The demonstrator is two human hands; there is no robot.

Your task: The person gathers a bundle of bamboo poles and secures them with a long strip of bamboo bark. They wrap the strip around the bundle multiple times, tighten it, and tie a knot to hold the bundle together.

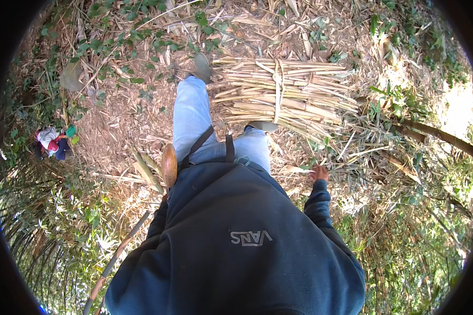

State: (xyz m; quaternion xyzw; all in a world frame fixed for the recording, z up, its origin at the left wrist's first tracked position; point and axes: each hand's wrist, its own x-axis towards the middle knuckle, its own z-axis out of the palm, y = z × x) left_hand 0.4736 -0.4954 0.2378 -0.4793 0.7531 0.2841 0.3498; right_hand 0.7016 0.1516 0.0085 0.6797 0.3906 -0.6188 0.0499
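Note:
Before my feet lies a bundle of cut, pale yellow stalks (310,105), with a flat strip (278,92) tied across it. My right hand (319,173) is low beside my right leg, fingers curled. A pale, thin strip (298,169) reaches its fingertips; whether it is gripped is unclear. My left hand (165,198) is almost wholly hidden beside my dark sweatshirt, its fingers out of sight. Near it are a rounded brown wooden piece (169,165) at my hip, some thick cut stalks (148,169) and a long dark pole (115,256) running down to the lower edge.
Dry leaves and stalk scraps litter the brown soil (110,123). Green creepers (136,42) grow at the upper left. A person (52,142) in white, red and blue is far to the left. A dark branch (439,135) lies at the right, among brush.

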